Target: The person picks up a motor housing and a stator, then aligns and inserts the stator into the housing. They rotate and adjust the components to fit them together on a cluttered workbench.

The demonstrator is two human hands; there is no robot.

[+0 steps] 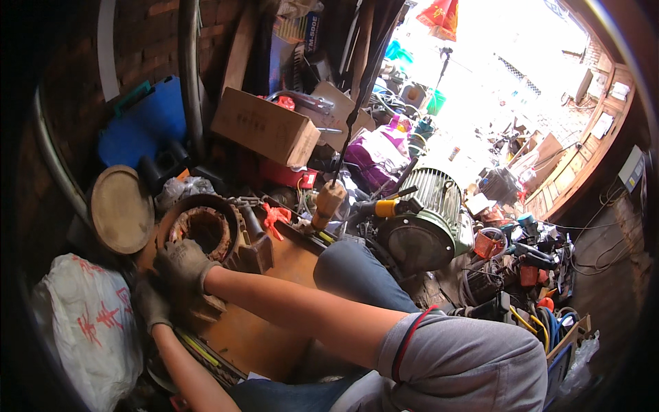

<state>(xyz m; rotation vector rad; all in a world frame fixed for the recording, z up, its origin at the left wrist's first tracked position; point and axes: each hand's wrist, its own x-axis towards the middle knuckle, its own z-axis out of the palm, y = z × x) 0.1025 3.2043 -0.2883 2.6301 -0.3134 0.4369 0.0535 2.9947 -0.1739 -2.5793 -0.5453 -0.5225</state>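
A heavy motor housing (255, 248) lies on a brown, worn work surface (268, 302), its round opening facing up. Brownish copper windings (218, 230) ring the inside of the opening. My right hand (184, 264), in a dirty grey work glove, is closed over the near-left rim of the housing. Just below it, my left hand (151, 302), gloved too, rests against the housing's left side; its fingers are in shadow and partly hidden.
A white sack (89, 329) and a round wooden disc (122, 209) flank the surface on the left. Beyond it lie a cardboard box (264, 127) and a wooden-handled tool (328, 204). A green finned motor (429, 223) stands to the right, amid cluttered tools and cables.
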